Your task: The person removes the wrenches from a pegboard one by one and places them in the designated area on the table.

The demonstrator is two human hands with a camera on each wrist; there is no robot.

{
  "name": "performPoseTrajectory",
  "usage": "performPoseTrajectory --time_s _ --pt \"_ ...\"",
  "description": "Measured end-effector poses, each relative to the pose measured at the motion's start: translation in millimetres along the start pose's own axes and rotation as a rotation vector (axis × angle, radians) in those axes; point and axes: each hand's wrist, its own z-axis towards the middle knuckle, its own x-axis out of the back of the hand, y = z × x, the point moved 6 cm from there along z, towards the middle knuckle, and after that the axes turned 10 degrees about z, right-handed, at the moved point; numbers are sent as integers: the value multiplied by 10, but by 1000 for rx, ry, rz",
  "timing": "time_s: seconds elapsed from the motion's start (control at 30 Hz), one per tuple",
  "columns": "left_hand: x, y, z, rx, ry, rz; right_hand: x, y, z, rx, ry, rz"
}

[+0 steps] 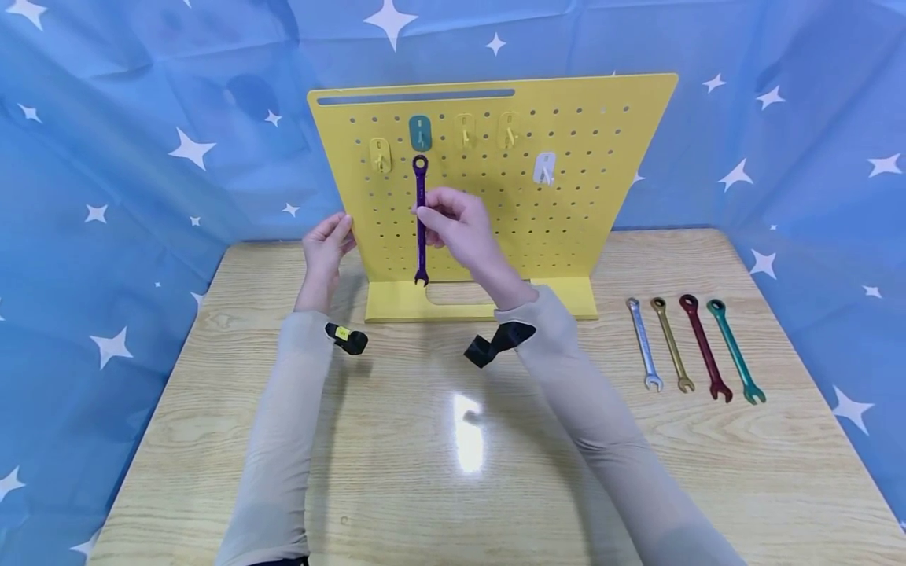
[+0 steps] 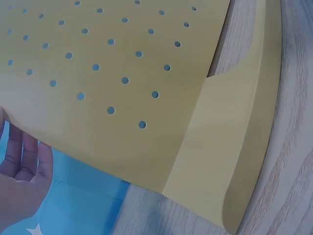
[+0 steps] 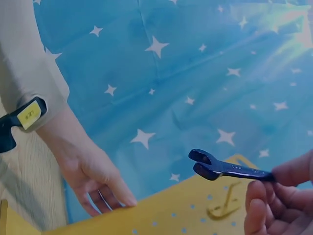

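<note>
My right hand (image 1: 458, 224) pinches a purple combination wrench (image 1: 421, 185) by its shaft, between thumb and fingers. The wrench stands upright before the yellow pegboard (image 1: 566, 216), ring end up, just below a teal hook (image 1: 420, 134). Whether the ring touches that hook cannot be told. In the right wrist view, the wrench's open end (image 3: 208, 165) points away from the fingers. My left hand (image 1: 327, 248) holds the pegboard's left edge, thumb at the front and fingers behind it. The left wrist view shows those fingers (image 2: 29, 159) at the board's edge.
Yellow hooks (image 1: 380, 156) and a white hook (image 1: 544, 168) are also on the board. Silver (image 1: 642, 342), gold (image 1: 672, 342), red (image 1: 704, 346) and green (image 1: 736, 350) wrenches lie in a row on the wooden table (image 1: 396, 472), right. A blue starry cloth (image 1: 141, 94) hangs behind.
</note>
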Motion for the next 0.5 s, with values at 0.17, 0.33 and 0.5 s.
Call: performPoseTrajectory --time_s 0.17,0.33,0.5 --pt "1 -1 -8 -9 4 10 148 -13 -71 18 -6 -34" --pt "-1 11 -23 -9 13 5 330 -14 -140 0 -5 -91" --pt "-1 17 -30 -17 10 9 550 -18 -206 -11 4 -178"
